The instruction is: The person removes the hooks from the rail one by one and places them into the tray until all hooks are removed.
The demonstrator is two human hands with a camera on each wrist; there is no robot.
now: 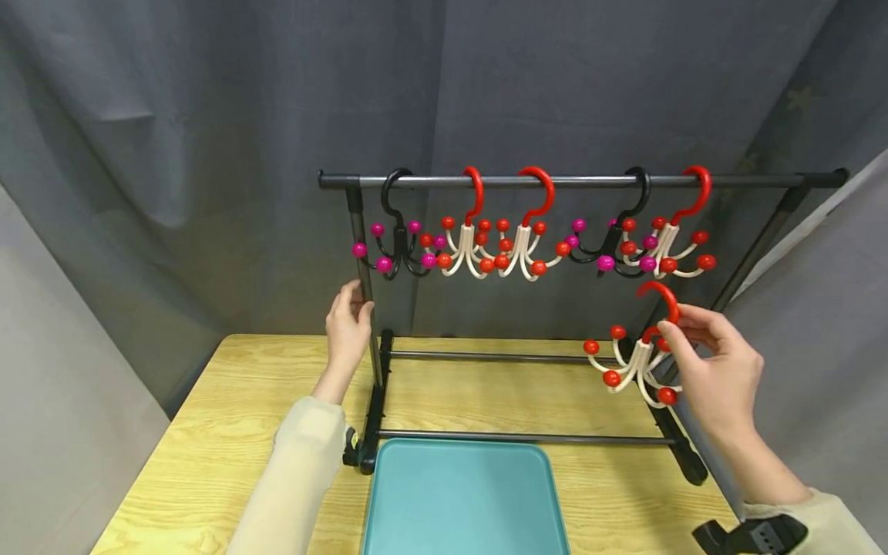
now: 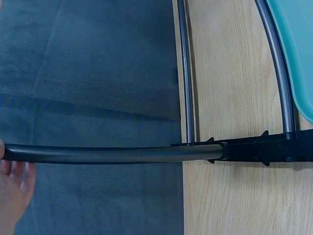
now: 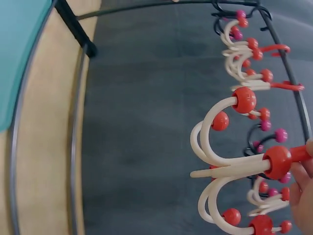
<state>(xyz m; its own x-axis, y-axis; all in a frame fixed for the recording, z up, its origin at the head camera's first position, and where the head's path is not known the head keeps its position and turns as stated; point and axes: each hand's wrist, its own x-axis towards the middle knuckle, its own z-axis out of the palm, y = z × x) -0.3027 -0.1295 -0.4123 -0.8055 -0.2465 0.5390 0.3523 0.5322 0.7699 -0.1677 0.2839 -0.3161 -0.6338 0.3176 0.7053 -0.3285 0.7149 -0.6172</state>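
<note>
A black rack stands on the wooden table (image 1: 229,432), and its top bar (image 1: 583,182) carries several multi-prong hooks: black ones with magenta balls (image 1: 398,248) and white ones with red balls (image 1: 523,248). My left hand (image 1: 350,316) holds the rack's left post (image 1: 361,254), with its fingers seen under the post (image 2: 112,154) in the left wrist view. My right hand (image 1: 676,327) pinches the red top of another white hook with red balls (image 1: 634,362). It hangs free below the bar's right end. The right wrist view shows this hook (image 3: 230,166) close up beside my fingers (image 3: 303,196).
A teal tray (image 1: 461,493) lies on the table in front of the rack, between its feet. Two low cross rods (image 1: 499,356) join the rack's sides. Grey curtains close in behind and at both sides.
</note>
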